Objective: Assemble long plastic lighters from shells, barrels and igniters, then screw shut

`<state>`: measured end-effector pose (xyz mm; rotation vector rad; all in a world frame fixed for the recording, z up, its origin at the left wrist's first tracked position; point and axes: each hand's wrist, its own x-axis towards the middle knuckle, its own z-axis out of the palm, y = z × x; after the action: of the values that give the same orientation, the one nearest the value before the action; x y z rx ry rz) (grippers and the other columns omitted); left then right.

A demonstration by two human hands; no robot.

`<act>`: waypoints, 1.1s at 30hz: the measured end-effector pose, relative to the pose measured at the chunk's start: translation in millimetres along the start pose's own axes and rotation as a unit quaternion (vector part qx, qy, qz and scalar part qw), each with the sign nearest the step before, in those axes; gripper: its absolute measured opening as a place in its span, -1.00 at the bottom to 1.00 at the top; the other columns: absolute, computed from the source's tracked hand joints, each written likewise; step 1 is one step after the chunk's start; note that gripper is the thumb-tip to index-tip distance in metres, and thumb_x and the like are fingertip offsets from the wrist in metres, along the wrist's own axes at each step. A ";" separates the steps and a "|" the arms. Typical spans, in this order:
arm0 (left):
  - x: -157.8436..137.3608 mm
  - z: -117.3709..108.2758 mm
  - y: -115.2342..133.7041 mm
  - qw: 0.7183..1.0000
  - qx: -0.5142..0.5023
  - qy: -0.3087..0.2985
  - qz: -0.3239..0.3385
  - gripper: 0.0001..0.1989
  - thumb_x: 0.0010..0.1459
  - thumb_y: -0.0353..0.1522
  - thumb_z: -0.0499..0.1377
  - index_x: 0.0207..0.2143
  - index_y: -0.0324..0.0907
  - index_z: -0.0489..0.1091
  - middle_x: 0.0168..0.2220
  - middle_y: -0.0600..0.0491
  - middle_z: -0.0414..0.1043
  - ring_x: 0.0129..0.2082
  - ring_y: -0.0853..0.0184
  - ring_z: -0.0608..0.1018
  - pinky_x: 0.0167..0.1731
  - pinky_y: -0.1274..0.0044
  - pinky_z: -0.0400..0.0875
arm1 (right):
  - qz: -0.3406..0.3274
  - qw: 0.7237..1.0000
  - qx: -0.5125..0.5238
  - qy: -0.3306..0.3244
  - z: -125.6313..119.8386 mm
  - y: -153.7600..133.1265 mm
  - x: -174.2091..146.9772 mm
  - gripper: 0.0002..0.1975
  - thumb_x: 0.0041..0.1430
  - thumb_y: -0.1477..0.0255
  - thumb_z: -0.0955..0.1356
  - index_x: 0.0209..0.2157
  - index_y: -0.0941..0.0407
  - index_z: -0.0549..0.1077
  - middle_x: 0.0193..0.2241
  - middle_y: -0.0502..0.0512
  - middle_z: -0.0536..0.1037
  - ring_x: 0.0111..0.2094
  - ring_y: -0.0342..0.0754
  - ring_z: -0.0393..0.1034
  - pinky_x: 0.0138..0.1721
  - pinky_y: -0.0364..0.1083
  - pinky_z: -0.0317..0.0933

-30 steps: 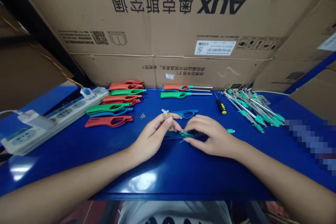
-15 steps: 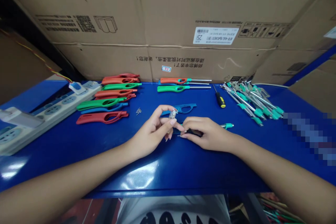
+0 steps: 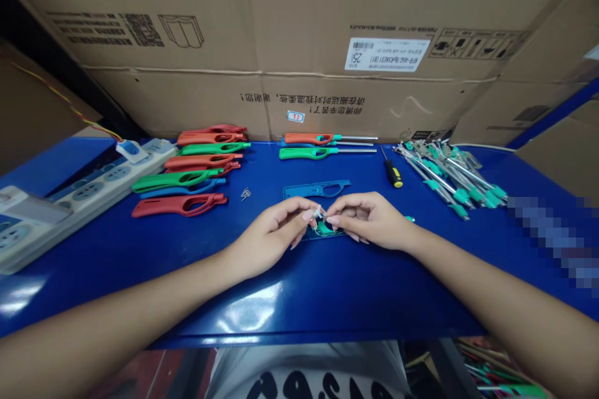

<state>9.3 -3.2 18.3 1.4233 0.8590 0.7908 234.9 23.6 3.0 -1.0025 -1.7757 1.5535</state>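
My left hand (image 3: 276,230) is closed in a pinch on a small clear-and-white plastic part (image 3: 319,212) of a lighter. From the other side, the fingertips of my right hand (image 3: 369,221) pinch at the same part. Most of it is hidden by the fingers. Just below lies a blue lighter shell half (image 3: 311,237) with a teal trigger (image 3: 322,227) and a thin wire, largely covered by my hands. Another blue shell half (image 3: 304,190), its hollow side showing, rests just beyond them.
Several coloured shells (image 3: 180,204) and small screws (image 3: 246,194) lie left, beside a power strip (image 3: 84,193). Lighters with metal tubes (image 3: 306,153) lie at the back. To the right are a screwdriver (image 3: 392,173) and a pile of tube assemblies (image 3: 444,177). A cardboard wall (image 3: 299,37) stands behind.
My right hand has risen from the lower shell to the small part in my left fingers. The left hand has turned and brought that part lower. The teal trigger now shows.
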 end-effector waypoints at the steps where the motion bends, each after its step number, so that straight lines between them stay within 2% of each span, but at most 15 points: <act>1: 0.2 -0.2 -0.3 1.000 0.005 -0.003 -0.004 -0.65 0.29 -0.13 0.16 -0.13 -0.25 0.39 -0.34 0.10 0.35 -0.53 0.49 0.29 -0.50 0.57 0.16 | 0.003 1.000 0.003 0.003 0.4 0.0 0.0 -0.62 0.13 0.16 0.49 -0.24 0.20 0.53 -0.60 -0.07 0.44 -0.67 -0.27 0.23 -0.68 -0.24 0.09; 7: 2.6 -3.2 -5.0 1.000 0.013 -0.011 -0.017 -0.65 0.28 -0.16 0.17 -0.09 -0.26 0.42 -0.35 0.09 0.35 -0.54 0.49 0.28 -0.52 0.57 0.14 | 0.012 1.000 0.010 0.011 0.7 -4.2 -0.7 -0.62 0.10 0.14 0.49 -0.30 0.20 0.52 -0.68 -0.12 0.39 -0.74 -0.30 0.16 -0.74 -0.26 0.02; 11: 2.4 -3.3 -5.9 0.999 0.027 -0.020 -0.027 -0.64 0.29 -0.17 0.14 -0.05 -0.27 0.42 -0.41 0.11 0.32 -0.55 0.47 0.25 -0.53 0.57 0.12 | 0.018 1.000 0.014 0.016 -0.5 -5.3 -0.7 -0.61 0.07 0.13 0.51 -0.34 0.20 0.52 -0.65 -0.09 0.43 -0.76 -0.30 0.15 -0.77 -0.25 -0.01; 17: 2.4 -0.8 -6.4 0.999 0.024 -0.023 -0.022 -0.68 0.29 -0.19 0.16 -0.07 -0.25 0.39 -0.42 0.13 0.32 -0.55 0.47 0.27 -0.52 0.58 0.16 | -0.016 1.000 0.018 0.008 0.3 -3.7 -0.2 -0.70 0.10 0.22 0.52 -0.35 0.20 0.55 -0.65 -0.12 0.38 -0.68 -0.32 0.10 -0.68 -0.24 -0.02; 23: 3.3 -1.9 -10.3 1.000 0.007 -0.023 -0.013 -0.68 0.29 -0.22 0.17 -0.04 -0.25 0.33 -0.38 0.12 0.34 -0.53 0.48 0.32 -0.50 0.58 0.23 | -0.023 1.000 -0.012 0.015 0.9 -7.4 0.3 -0.65 0.09 0.16 0.50 -0.34 0.20 0.58 -0.55 -0.02 0.47 -0.54 -0.24 0.22 -0.53 -0.20 0.10; 33: 3.0 -1.9 -11.6 1.000 -0.001 -0.020 -0.011 -0.67 0.28 -0.19 0.19 -0.03 -0.23 0.33 -0.35 0.10 0.37 -0.54 0.48 0.33 -0.51 0.57 0.24 | -0.003 1.000 -0.002 0.026 2.4 -11.1 0.9 -0.58 0.03 0.08 0.51 -0.35 0.20 0.57 -0.59 -0.06 0.42 -0.58 -0.27 0.16 -0.59 -0.21 0.00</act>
<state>8.6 0.2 6.7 1.4211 0.8410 0.7450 230.6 22.5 13.5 -1.0284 -1.7456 1.5083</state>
